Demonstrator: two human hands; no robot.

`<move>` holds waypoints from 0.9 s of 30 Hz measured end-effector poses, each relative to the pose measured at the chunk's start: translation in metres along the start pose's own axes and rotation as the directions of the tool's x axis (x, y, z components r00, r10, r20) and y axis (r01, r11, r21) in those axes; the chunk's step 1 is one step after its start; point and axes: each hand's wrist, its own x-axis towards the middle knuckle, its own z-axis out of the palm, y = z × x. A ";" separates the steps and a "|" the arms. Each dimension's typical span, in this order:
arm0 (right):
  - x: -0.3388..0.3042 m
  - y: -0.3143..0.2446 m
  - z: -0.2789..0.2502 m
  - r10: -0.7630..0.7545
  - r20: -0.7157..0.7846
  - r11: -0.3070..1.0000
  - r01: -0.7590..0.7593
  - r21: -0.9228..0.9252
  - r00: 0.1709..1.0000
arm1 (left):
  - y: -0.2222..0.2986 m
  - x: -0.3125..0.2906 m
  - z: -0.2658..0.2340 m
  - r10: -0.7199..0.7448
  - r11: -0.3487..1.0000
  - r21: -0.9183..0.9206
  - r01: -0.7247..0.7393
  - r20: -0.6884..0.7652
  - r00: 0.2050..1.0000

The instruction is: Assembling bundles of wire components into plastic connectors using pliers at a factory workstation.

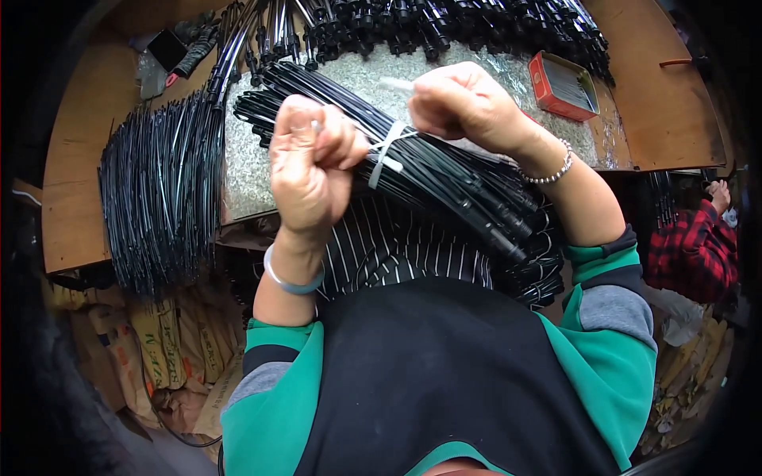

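A thick bundle of thin black rods [468, 178] lies slantwise before me, over the near edge of the work surface. Round its middle runs a pale tie band [386, 156], crossed over itself on top. My left hand [309, 163] is closed left of that crossing, gripping one end of the band. Above the bundle, to the right, my right hand [468, 107] is clenched too, with a whitish strip sticking out of the fist on its left side. Whether that strip joins the band is hidden by the fingers.
Many loose black rods [163, 186] hang over the table's left edge, and more rods [444, 24] are heaped along the back. A red open box [562, 86] of thin strips stands at the right. Sacks [171, 341] sit below left. Another person's checked sleeve [694, 254] shows far right.
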 end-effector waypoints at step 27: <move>-0.002 0.010 0.028 -0.029 0.161 0.999 0.030 -0.010 0.987 | 0.007 -0.013 0.021 -0.203 0.974 0.051 0.219 -0.211 0.956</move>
